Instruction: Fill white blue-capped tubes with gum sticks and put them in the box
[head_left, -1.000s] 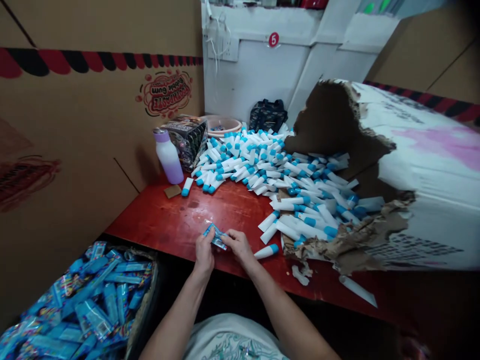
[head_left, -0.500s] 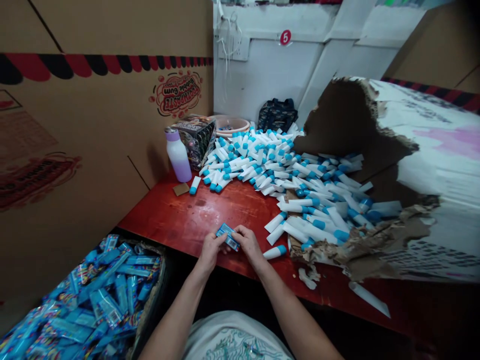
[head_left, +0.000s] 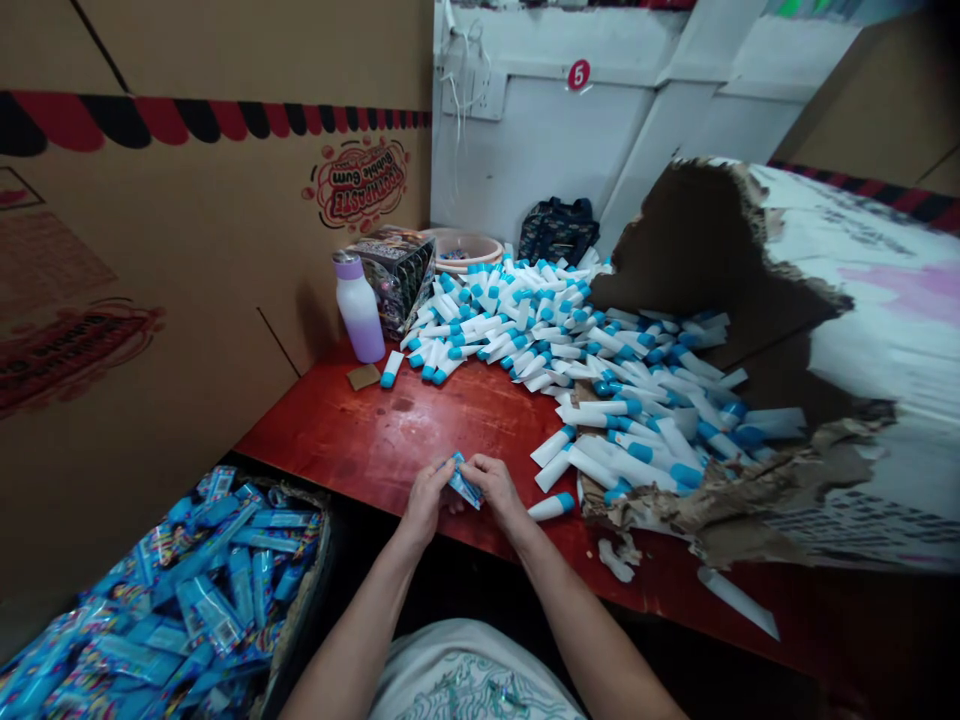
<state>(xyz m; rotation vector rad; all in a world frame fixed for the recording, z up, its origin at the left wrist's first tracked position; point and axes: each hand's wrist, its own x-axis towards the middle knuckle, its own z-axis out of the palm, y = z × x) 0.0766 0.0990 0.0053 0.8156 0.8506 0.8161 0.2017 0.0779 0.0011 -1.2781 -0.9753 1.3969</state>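
**A:** What's the biggest thing in this corner?

**B:** A red wooden table (head_left: 375, 430), boxed in by a cardboard wall (head_left: 150, 300) with a bubble gum toothpaste logo on the left and a white panel (head_left: 525, 150) with a round red number 5 tag at the back. A huge torn carton (head_left: 870, 320) lies across the table's right side.

**A:** What's on the table?

**B:** A big heap of white tubes with blue caps (head_left: 540, 340) fans out from the carton's ragged opening. Behind it are a lilac bottle (head_left: 360, 315), a printed box (head_left: 394, 278), a pink basin (head_left: 457, 250) and a dark bag (head_left: 559, 232).

**A:** And below the table edge?

**B:** At lower left, a bin (head_left: 319, 560) is heaped with blue wrapped packets (head_left: 202, 610).

**A:** Now the hands?

**B:** Both are clenched on one small blue packet (head_left: 463, 480), pinching it from either side. The packet sits between them, tilted, just above the table near its front edge. The left hand (head_left: 427, 502) grips its near side, and the right hand (head_left: 499, 490) grips the other.

**A:** Anything close by?

**B:** One loose capped tube (head_left: 551, 507) lies just beside the right hand.
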